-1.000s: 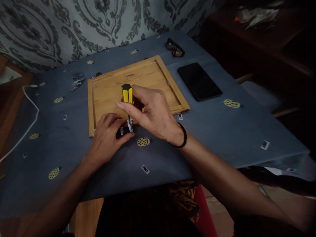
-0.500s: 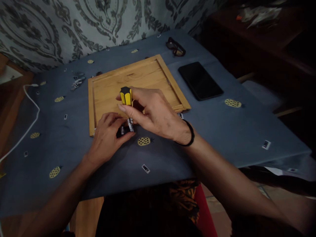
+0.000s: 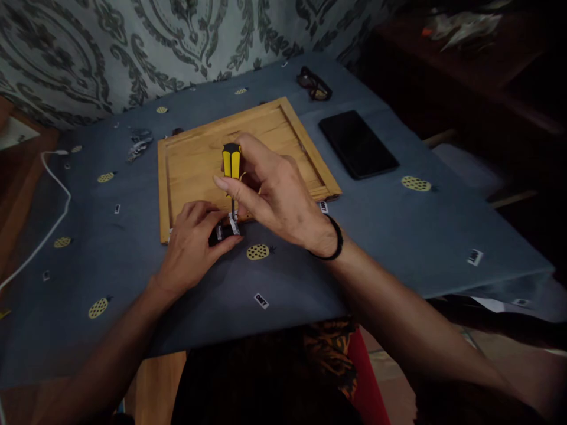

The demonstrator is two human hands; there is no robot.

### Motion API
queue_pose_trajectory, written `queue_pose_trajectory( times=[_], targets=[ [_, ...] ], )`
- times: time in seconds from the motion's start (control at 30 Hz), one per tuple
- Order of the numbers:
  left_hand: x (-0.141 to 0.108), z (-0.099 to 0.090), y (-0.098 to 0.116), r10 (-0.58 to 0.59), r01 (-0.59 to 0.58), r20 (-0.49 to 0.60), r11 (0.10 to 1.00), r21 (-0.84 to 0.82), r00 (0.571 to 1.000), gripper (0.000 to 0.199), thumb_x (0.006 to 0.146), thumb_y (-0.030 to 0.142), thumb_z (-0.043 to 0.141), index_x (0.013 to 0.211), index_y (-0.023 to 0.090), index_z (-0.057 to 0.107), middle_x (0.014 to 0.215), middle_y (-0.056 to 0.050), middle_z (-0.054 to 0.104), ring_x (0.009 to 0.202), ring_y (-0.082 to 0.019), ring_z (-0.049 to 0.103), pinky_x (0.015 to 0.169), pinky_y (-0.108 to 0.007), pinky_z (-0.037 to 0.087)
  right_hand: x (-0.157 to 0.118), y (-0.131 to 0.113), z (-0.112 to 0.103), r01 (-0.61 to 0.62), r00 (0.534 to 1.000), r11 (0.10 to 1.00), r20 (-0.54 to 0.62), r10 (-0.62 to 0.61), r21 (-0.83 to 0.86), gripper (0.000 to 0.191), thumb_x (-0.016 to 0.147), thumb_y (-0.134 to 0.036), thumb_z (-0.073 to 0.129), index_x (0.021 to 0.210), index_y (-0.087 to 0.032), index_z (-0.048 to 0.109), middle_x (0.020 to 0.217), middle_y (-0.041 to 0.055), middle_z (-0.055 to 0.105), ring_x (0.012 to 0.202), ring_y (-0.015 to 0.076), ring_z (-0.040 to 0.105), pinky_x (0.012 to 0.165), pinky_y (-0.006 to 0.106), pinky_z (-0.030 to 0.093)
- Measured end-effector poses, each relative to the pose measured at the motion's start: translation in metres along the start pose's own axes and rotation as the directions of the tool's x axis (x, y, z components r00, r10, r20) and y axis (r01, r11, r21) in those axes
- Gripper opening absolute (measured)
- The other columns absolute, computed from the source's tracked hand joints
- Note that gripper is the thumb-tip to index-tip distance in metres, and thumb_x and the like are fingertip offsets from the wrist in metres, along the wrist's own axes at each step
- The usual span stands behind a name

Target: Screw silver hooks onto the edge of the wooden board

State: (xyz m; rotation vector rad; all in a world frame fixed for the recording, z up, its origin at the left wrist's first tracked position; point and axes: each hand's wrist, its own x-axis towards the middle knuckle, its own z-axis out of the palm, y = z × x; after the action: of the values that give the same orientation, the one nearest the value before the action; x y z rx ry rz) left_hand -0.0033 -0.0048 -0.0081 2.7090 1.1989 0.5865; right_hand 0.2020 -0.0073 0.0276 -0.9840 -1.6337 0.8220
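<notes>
Right grip point(image 3: 286, 200) on now-steeper screwdriver point(image 3: 232, 164)

the right hand point(image 3: 286, 200) has shifted, tipping the screwdriver point(image 3: 232, 164) slightly rightward.

From my end I make out a narrow, plain black band point(image 3: 340, 239) circling the wrist of the right hand point(image 3: 283, 200). Both forearms show uncovered, the right one up to a dark sleeve point(image 3: 460, 404) near the elbow. Dark clothing point(image 3: 230, 383) covers the lap, too dim for me to read, beside orange-and-black patterned cloth point(image 3: 334, 348).
</notes>
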Motion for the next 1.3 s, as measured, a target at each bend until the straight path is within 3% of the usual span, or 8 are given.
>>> queue_pose_trajectory(
  times=[0.27, 0.57, 0.87, 1.03, 1.13, 1.3],
  targets=[
    [0.001, -0.002, 0.002, 0.006, -0.006, 0.007, 1.0, 0.013, 1.0, 0.031, 0.094, 0.042, 0.073, 0.115, 0.019, 0.072, 0.114, -0.01, 0.069, 0.112, -0.03, 0.061, 0.1, -0.047, 0.052, 0.0, -0.004, 0.0, -0.017, 0.999, 0.998, 0.036, 0.015, 0.055, 0.027, 0.092, -0.051, 0.066, 0.09, -0.027, 0.053, 0.09, 0.0007, 0.059, 0.071, 0.0156, 0.054, 0.054, 0.03, 0.049],
    [0.002, -0.002, 0.002, -0.014, 0.014, 0.021, 1.0, -0.001, 1.0, 0.031, 0.094, 0.038, 0.073, 0.119, 0.02, 0.071, 0.117, -0.009, 0.069, 0.115, -0.031, 0.061, 0.104, -0.05, 0.051, -0.003, -0.006, 0.004, -0.035, 0.999, 0.993, 0.022, 0.033, 0.113, 0.034, 0.091, -0.057, 0.069, 0.086, -0.025, 0.057, 0.086, -0.0006, 0.055, 0.067, 0.0126, 0.052, 0.057, 0.028, 0.053],
    [0.001, -0.001, 0.002, -0.007, 0.007, 0.001, 1.0, -0.003, 1.0, 0.029, 0.095, 0.039, 0.072, 0.117, 0.02, 0.071, 0.118, -0.009, 0.069, 0.115, -0.03, 0.061, 0.103, -0.048, 0.052, -0.002, -0.004, -0.001, 0.008, 0.999, 1.0, 0.037, -0.009, 0.024, 0.028, 0.094, -0.053, 0.068, 0.103, -0.026, 0.07, 0.108, 0.0053, 0.068, 0.073, 0.0154, 0.059, 0.057, 0.029, 0.052],
    [0.001, -0.001, 0.001, 0.015, -0.015, 0.0, 1.0, 0.01, 1.0, 0.031, 0.095, 0.04, 0.072, 0.117, 0.017, 0.072, 0.115, -0.01, 0.069, 0.113, -0.03, 0.061, 0.1, -0.048, 0.053, -0.002, -0.003, -0.004, 0.11, 0.991, 0.992, 0.077, -0.105, -0.057, 0.042, 0.098, -0.05, 0.062, 0.131, -0.023, 0.068, 0.113, 0.0073, 0.07, 0.068, 0.0144, 0.058, 0.058, 0.032, 0.048],
    [0.001, -0.001, 0.001, 0.016, -0.016, 0.001, 1.0, 0.013, 1.0, 0.034, 0.095, 0.041, 0.073, 0.118, 0.017, 0.072, 0.116, -0.011, 0.069, 0.113, -0.031, 0.061, 0.1, -0.048, 0.053, -0.002, -0.004, -0.005, 0.111, 0.991, 0.991, 0.088, -0.104, -0.08, 0.048, 0.099, -0.05, 0.06, 0.136, -0.021, 0.065, 0.116, 0.0085, 0.071, 0.066, 0.0142, 0.057, 0.057, 0.033, 0.047],
    [0.001, -0.001, 0.001, -0.003, 0.003, 0.005, 1.0, 0.011, 1.0, 0.034, 0.095, 0.044, 0.072, 0.116, 0.017, 0.073, 0.115, -0.011, 0.069, 0.113, -0.031, 0.061, 0.1, -0.049, 0.053, -0.003, -0.01, -0.006, 0.067, 0.992, 0.998, -0.103, -0.068, -0.015, 0.039, 0.098, -0.049, 0.062, 0.13, -0.027, 0.067, 0.122, 0.006, 0.072, 0.069, 0.0132, 0.059, 0.061, 0.031, 0.052]
  ],
)
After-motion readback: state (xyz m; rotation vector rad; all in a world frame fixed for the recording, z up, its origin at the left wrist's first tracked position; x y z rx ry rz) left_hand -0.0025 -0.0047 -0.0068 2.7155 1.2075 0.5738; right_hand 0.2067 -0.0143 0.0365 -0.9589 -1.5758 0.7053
